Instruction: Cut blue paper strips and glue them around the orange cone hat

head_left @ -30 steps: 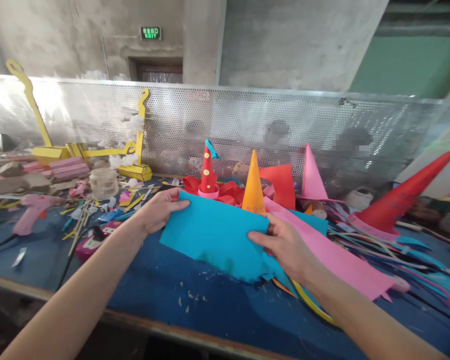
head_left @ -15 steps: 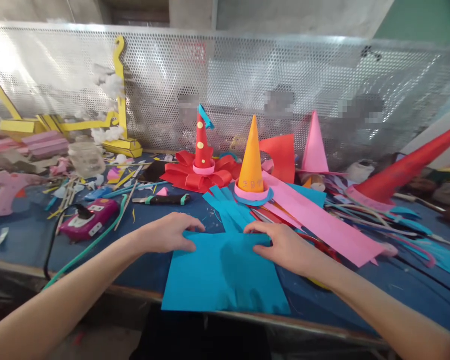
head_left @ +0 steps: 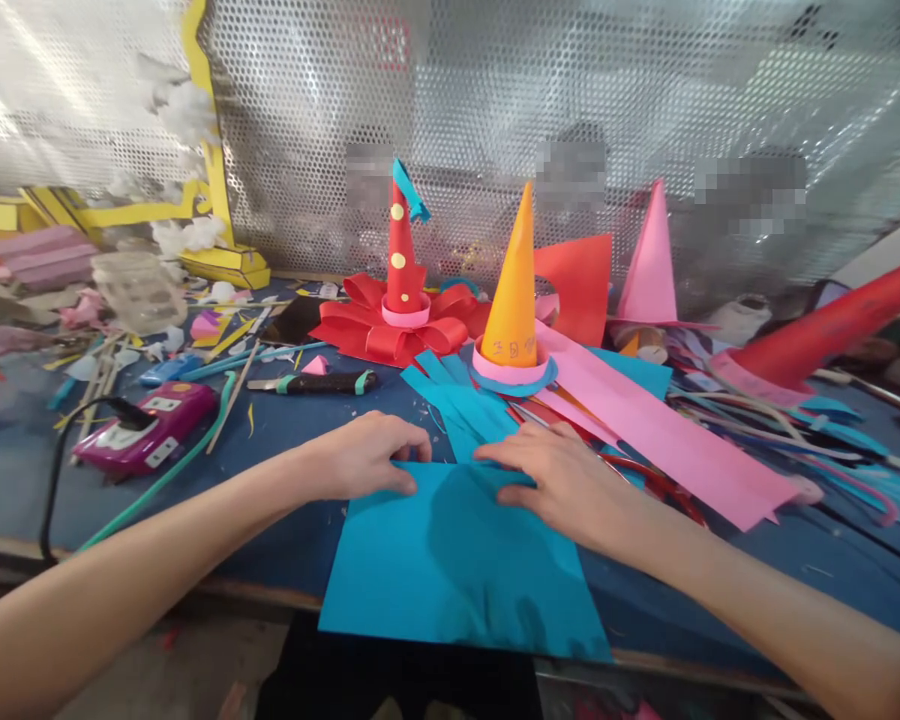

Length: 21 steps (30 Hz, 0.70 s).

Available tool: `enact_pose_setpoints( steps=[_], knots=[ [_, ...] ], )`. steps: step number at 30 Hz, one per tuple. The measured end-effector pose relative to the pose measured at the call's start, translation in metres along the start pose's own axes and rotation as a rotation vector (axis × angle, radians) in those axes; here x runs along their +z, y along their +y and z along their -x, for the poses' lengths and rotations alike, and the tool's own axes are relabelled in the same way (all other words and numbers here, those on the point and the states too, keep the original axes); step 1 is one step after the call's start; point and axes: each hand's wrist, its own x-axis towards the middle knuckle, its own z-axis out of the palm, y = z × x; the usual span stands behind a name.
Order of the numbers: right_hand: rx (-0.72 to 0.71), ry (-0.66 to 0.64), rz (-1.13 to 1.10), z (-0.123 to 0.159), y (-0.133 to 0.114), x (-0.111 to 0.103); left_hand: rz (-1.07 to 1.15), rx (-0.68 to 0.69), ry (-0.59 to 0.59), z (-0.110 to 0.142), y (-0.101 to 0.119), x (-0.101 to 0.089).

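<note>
A sheet of blue paper [head_left: 450, 575] lies at the table's front, its near edge reaching over the table edge. My left hand [head_left: 367, 455] is at the sheet's far left corner, thumb on top and fingers bent past the edge, closed on the paper. Over the far right part rests my right hand [head_left: 559, 480], thumb and fingers spread, touching the sheet. Blue paper strips [head_left: 457, 410] run out behind the sheet's far edge. Just behind them stands an orange paper cone hat [head_left: 511, 300] with a pink and blue rim.
A red dotted cone hat [head_left: 403, 260] stands behind. A utility knife [head_left: 315, 383] and a purple power strip [head_left: 150, 428] lie left. Right are a long pink paper strip [head_left: 667, 430], a pink cone [head_left: 649, 265] and a red cone [head_left: 832, 325]. A perforated metal panel [head_left: 292, 130] closes the back.
The view has tilted down and closer. My right hand has shifted left along the sheet's far edge, with its fingers more spread. My left hand stays near the far left corner.
</note>
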Motion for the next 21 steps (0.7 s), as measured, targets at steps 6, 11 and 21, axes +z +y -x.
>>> enact_pose_setpoints(
  steps=[6,11,21],
  knots=[
    [-0.099,-0.021,-0.006,0.003,0.004,-0.001,-0.082,-0.025,0.022,0.003,0.002,0.003],
    [-0.193,0.055,-0.033,0.014,0.008,0.008,-0.198,0.065,0.072,0.017,-0.002,0.010],
    [-0.394,0.404,0.348,0.045,0.000,0.031,-0.669,0.362,0.423,0.040,-0.017,0.050]
  ],
)
